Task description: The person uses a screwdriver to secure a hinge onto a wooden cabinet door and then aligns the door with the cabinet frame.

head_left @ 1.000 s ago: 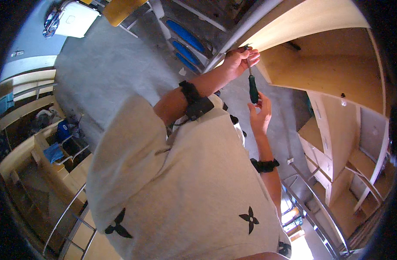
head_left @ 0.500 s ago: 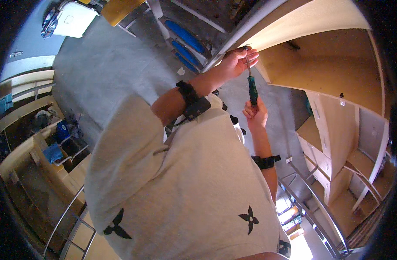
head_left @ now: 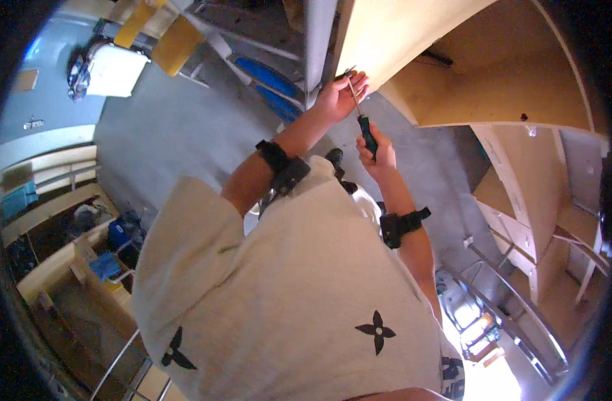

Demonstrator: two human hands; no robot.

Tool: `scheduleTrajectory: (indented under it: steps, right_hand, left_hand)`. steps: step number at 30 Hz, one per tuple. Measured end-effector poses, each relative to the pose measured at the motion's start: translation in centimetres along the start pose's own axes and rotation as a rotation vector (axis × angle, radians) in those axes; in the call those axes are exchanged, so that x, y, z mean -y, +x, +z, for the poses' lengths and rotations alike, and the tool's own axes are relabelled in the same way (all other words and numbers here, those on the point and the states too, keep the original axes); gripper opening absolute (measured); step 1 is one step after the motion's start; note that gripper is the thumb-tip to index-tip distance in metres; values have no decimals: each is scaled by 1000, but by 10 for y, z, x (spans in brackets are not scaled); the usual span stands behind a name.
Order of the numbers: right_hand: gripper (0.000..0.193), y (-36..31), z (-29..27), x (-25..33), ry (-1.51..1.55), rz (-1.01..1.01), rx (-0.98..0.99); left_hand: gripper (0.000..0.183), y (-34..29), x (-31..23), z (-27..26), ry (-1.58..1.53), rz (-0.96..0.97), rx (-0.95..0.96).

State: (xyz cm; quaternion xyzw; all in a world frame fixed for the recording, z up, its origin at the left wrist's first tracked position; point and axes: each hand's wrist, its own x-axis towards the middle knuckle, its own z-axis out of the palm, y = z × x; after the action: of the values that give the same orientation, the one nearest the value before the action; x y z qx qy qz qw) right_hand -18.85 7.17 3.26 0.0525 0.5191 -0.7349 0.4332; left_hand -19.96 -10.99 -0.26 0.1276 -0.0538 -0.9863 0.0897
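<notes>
My right hand [head_left: 381, 155] is closed round the dark green handle of a screwdriver [head_left: 368, 136]. Its thin metal shaft slants up and left to my left hand [head_left: 337, 99]. There the thumb and fingers are bent close about the shaft's tip, and a small dark piece [head_left: 346, 72] pokes out above them. What the left fingers pinch is too small to make out. Both hands are just in front of the pale wooden panel [head_left: 393, 40] of a cabinet.
An open wooden compartment [head_left: 506, 93] is at the upper right, with drawers and shelves [head_left: 513, 220] below it. Blue-stepped metal rungs [head_left: 269, 77] stand left of the panel. A white box [head_left: 119, 70] sits far left. Bunk rails [head_left: 506, 314] run at the lower right.
The view has shifted, and both hands appear farther left. My right hand is nearer the left one and covers more of the screwdriver's handle. The small dark piece shows more plainly.
</notes>
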Motion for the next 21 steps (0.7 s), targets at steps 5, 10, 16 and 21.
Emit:
scheduleTrajectory:
  steps: [5, 10, 16, 21]
  right_hand:
    - [41, 4, 1, 8, -1308, -1188, -234]
    - [33, 9, -7, 31, -39, 217, 147]
    - [30, -32, -48, 81, -753, -77, 207]
    - [27, -133, -143, 153, -118, -479, 355]
  left_hand:
    - [28, 4, -2, -3, 9, -6, 18]
    - [30, 2, -6, 3, -79, -21, -66]
    - [23, -5, 1, 26, 173, 84, -285]
    - [29, -9, 21, 7, 368, 134, -440]
